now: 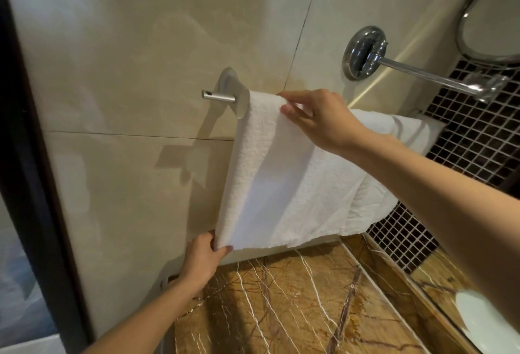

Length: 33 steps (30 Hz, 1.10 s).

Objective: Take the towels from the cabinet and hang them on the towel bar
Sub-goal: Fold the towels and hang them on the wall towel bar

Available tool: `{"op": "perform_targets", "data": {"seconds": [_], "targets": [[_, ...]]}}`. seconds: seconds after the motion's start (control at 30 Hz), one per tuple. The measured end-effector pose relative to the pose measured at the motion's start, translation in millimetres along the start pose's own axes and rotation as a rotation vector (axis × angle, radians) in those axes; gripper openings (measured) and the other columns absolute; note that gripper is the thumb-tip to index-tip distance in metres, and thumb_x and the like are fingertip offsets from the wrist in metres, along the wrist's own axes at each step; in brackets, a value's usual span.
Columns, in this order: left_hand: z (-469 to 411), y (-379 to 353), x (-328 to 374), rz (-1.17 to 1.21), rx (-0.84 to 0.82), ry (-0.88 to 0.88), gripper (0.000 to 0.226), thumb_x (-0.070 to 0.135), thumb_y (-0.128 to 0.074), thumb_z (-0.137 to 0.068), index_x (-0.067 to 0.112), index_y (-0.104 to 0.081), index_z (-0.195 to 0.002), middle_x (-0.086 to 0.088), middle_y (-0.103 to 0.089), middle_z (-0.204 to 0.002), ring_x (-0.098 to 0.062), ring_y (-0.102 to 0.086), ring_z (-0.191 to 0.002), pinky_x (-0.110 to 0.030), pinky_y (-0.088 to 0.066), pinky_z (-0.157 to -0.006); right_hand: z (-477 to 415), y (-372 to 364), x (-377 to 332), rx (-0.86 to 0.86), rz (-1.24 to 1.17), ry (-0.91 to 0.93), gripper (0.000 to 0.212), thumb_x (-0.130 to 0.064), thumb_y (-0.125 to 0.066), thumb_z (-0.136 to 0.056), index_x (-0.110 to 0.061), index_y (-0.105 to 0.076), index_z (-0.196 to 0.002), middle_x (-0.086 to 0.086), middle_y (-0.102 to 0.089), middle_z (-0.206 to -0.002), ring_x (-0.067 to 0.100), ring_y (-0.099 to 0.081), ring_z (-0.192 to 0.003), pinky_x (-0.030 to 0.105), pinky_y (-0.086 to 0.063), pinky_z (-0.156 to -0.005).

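- Nearest the camera, a brown marble counter (pixel 295 306) with pale veins runs below the wall, and the rim of a white basin (pixel 484 322) shows at the lower right
- The left hand (pixel 201 259) reaches up from the lower left and pinches the lower left corner of a white towel (pixel 270 185), thumb in front and fingers behind the cloth
- The right hand (pixel 320 120) comes in from the right and closes on the towel's top fold, thumb under the front layer and fingers over the top, right where it bends over the rail
- The towel hangs draped over the towel bar (pixel 219 97), its front layer falling to just above the counter; only the bar's left end and its round mount stick out past the cloth
- A second white towel (pixel 405 126) lies over the same rail further right, partly behind the right forearm
- Behind, glossy beige wall tiles (pixel 140 44); to the right a chrome wall mount (pixel 364 52) with an arm, a round mirror (pixel 495 21) and dark mosaic tiles (pixel 478 140)
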<state>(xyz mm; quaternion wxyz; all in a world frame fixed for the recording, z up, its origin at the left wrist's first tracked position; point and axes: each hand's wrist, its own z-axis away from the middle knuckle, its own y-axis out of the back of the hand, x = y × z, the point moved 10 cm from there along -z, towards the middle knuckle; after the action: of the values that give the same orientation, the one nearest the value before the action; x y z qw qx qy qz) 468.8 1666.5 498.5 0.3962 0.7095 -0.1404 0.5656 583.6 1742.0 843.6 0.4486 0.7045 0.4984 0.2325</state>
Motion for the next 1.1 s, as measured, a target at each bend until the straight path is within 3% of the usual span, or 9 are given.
{"op": "perform_targets", "data": {"seconds": [0.17, 0.33, 0.47, 0.6, 0.7, 0.8, 0.83, 0.97, 1.1], "targets": [[-1, 3, -2, -0.015, -0.004, 0.008, 0.037, 0.024, -0.075, -0.080, 0.006, -0.065, -0.110, 0.001, -0.066, -0.090, -0.015, -0.061, -0.081, -0.014, -0.041, -0.057, 2, 1, -5, -0.019, -0.008, 0.008, 0.031, -0.031, -0.049, -0.097, -0.022, -0.063, -0.124, -0.001, -0.071, -0.105, 0.019, -0.060, -0.094, 0.022, -0.035, -0.073], [-2, 1, -4, 0.017, -0.017, 0.030, 0.037, 0.025, -0.074, -0.080, 0.008, -0.062, -0.110, 0.000, -0.065, -0.093, -0.014, -0.061, -0.083, -0.012, -0.042, -0.057, 2, -2, 3, -0.058, 0.043, -0.021, 0.044, -0.033, -0.050, -0.096, -0.019, -0.049, -0.138, 0.004, -0.058, -0.131, 0.022, -0.054, -0.116, 0.021, -0.033, -0.086], [0, -3, -13, 0.106, -0.016, 0.105, 0.038, 0.026, -0.075, -0.078, 0.013, -0.056, -0.108, -0.001, -0.064, -0.102, -0.019, -0.063, -0.092, -0.030, -0.056, -0.073, 9, 4, 23, -0.067, 0.069, -0.074, 0.051, -0.035, -0.053, -0.095, -0.019, -0.043, -0.142, 0.010, -0.052, -0.135, 0.029, -0.049, -0.121, 0.034, -0.036, -0.100], [18, -11, -26, 0.222, 0.049, 0.258, 0.072, 0.027, -0.078, -0.075, 0.008, -0.041, -0.134, -0.003, -0.058, -0.123, -0.022, -0.058, -0.100, -0.038, -0.050, -0.090, 20, 25, 63, -0.059, 0.059, -0.188, 0.046, -0.027, -0.049, -0.098, -0.016, -0.042, -0.142, 0.011, -0.051, -0.139, 0.027, -0.050, -0.125, 0.029, -0.036, -0.099], [41, -33, -42, 0.382, 0.101, 0.459, 0.074, 0.033, -0.080, -0.072, 0.009, -0.042, -0.130, -0.008, -0.062, -0.119, -0.028, -0.062, -0.097, -0.046, -0.052, -0.089, 29, 34, 104, -0.097, 0.133, -0.306, 0.044, -0.014, -0.043, -0.098, -0.017, -0.043, -0.142, 0.011, -0.052, -0.140, 0.028, -0.048, -0.128, 0.033, -0.037, -0.102], [62, -74, -36, 0.646, 0.052, 0.607, 0.063, 0.018, -0.079, -0.074, 0.002, -0.045, -0.125, -0.020, -0.063, -0.112, -0.028, -0.067, -0.085, -0.036, -0.056, -0.069, 35, 34, 124, -0.129, 0.207, -0.325, 0.046, -0.011, -0.046, -0.097, -0.020, -0.043, -0.142, 0.012, -0.055, -0.134, 0.032, -0.050, -0.123, 0.038, -0.040, -0.099], [66, -90, -28, 0.749, 0.012, 0.634, 0.067, 0.011, -0.078, -0.075, -0.001, -0.042, -0.130, -0.024, -0.060, -0.116, -0.028, -0.066, -0.085, -0.034, -0.056, -0.069, 35, 34, 125, -0.126, 0.211, -0.318, 0.045, -0.012, -0.048, -0.097, -0.020, -0.044, -0.142, 0.012, -0.057, -0.132, 0.032, -0.052, -0.121, 0.037, -0.041, -0.097], [74, -143, 10, 1.066, -0.166, 0.735, 0.073, 0.003, -0.072, -0.078, -0.001, -0.034, -0.140, -0.025, -0.056, -0.121, -0.034, -0.061, -0.104, -0.044, -0.051, -0.093, 31, 36, 128, -0.095, 0.221, -0.278, 0.041, -0.017, -0.051, -0.097, -0.019, -0.050, -0.138, 0.012, -0.061, -0.125, 0.032, -0.055, -0.114, 0.029, -0.038, -0.086], [69, -169, 43, 1.302, -0.255, 0.752, 0.051, 0.004, -0.063, -0.083, 0.001, -0.043, -0.130, -0.023, -0.058, -0.119, -0.035, -0.061, -0.106, -0.047, -0.055, -0.082, 30, 39, 130, -0.067, 0.221, -0.250, 0.037, -0.016, -0.049, -0.098, -0.017, -0.054, -0.135, 0.012, -0.062, -0.127, 0.032, -0.054, -0.119, 0.028, -0.038, -0.089]]}}
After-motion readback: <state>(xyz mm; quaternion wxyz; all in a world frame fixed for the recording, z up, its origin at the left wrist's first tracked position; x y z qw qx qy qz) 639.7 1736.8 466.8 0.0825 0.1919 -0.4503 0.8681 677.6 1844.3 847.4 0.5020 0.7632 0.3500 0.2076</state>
